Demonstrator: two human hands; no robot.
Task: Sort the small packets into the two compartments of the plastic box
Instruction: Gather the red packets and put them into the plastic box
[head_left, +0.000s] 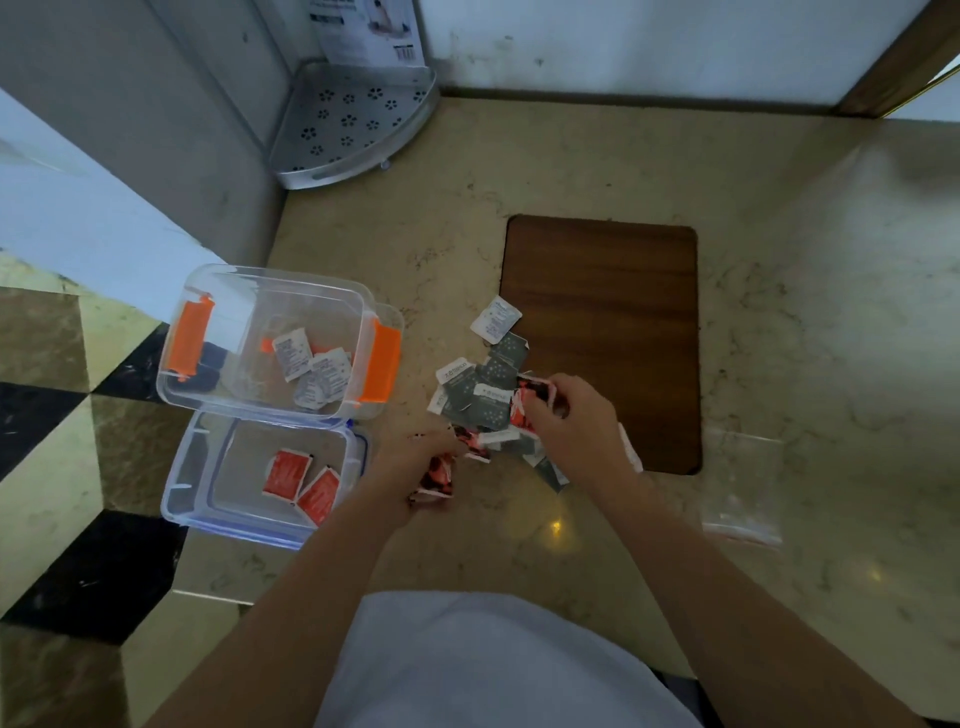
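Left grip and right grip each pinching glossy red packets over the flat square sachet pile mid-tabletop; clear plastic box near left edge.

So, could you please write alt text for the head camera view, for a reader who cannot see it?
A person's left hand holds red packets while the right hand picks a red packet from a mixed pile on a marble counter. Beside the pile, one clear box holds white packets and a second clear container holds red ones.
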